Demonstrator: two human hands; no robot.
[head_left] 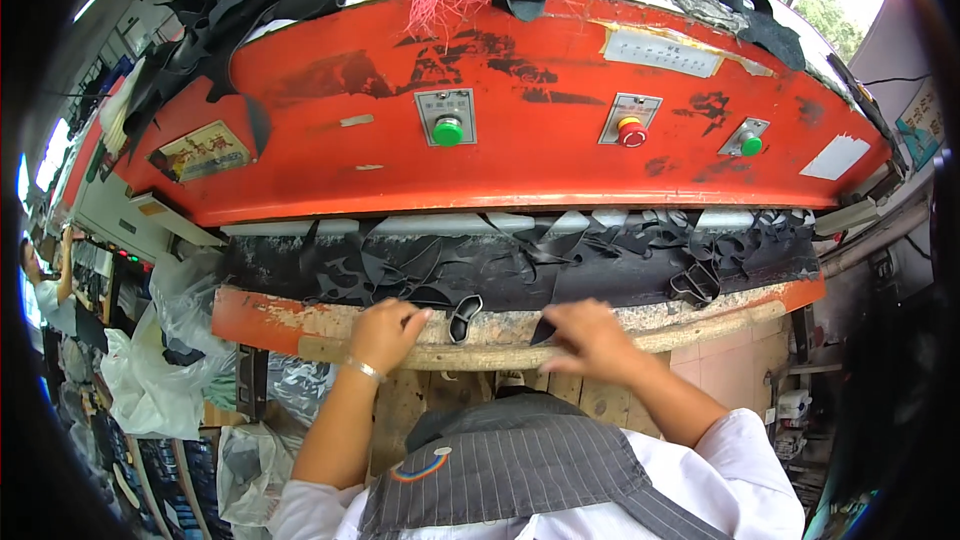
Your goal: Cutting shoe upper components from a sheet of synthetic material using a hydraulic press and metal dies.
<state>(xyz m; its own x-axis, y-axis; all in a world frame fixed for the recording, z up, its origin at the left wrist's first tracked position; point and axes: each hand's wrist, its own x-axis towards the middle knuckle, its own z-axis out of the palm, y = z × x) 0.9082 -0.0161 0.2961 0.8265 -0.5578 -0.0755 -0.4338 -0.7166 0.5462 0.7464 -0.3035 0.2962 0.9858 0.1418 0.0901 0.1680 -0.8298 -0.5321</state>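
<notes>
My left hand [385, 337], with a bracelet on its wrist, is over the worn front ledge [440, 352] with its fingers curled. A small dark bit shows at its fingertips, too small to name. To the right, my right hand [592, 342] has bent fingers on a small black leather piece [543, 329], mostly hidden by the hand. A metal-edged cutting die [463, 319] sits on the ledge between my hands, touching neither. Behind them lies a black leather sheet [625, 285], and a second cutting die [694, 283] rests on its right part.
A red press beam [330, 165] spans the far side, with green buttons [447, 131] and a red stop button [631, 133]. Leather scraps [400, 265] litter the bed beneath. Plastic bags [150, 380] stand at the left. Another person [55, 295] is at the far left.
</notes>
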